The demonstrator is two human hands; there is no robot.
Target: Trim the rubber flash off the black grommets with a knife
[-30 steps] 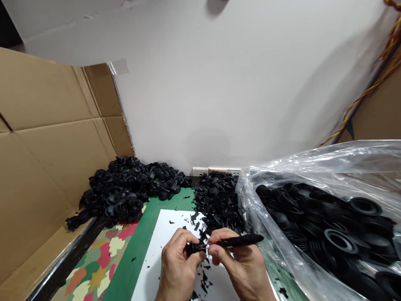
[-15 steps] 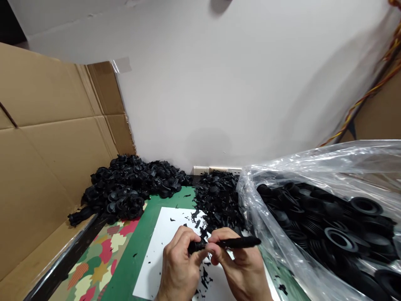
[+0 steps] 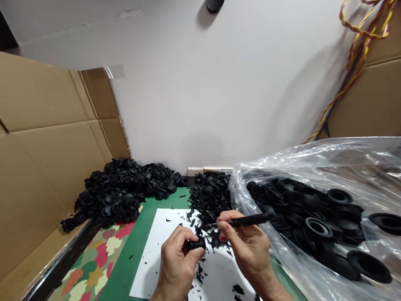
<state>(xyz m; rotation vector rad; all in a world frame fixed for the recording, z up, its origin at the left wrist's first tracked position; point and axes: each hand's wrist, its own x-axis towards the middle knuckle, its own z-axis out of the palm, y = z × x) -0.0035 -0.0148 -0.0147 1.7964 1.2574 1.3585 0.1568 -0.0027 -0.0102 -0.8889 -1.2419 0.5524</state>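
Observation:
My left hand is closed around a small black ribbed rubber part, held over a white sheet. My right hand grips a slim black knife-like tool, its tip pointing left, a little above and to the right of the part. Tool and part are apart. Black rubber trimmings lie scattered on the sheet under both hands.
A heap of black ribbed parts lies at the back left beside a cardboard wall. A pile of black scraps sits behind the sheet. A clear plastic bag of black rubber parts fills the right. Green mat under the sheet.
My right hand has lifted the tool up and to the right, away from the part that it was touching. My left hand keeps hold of the part.

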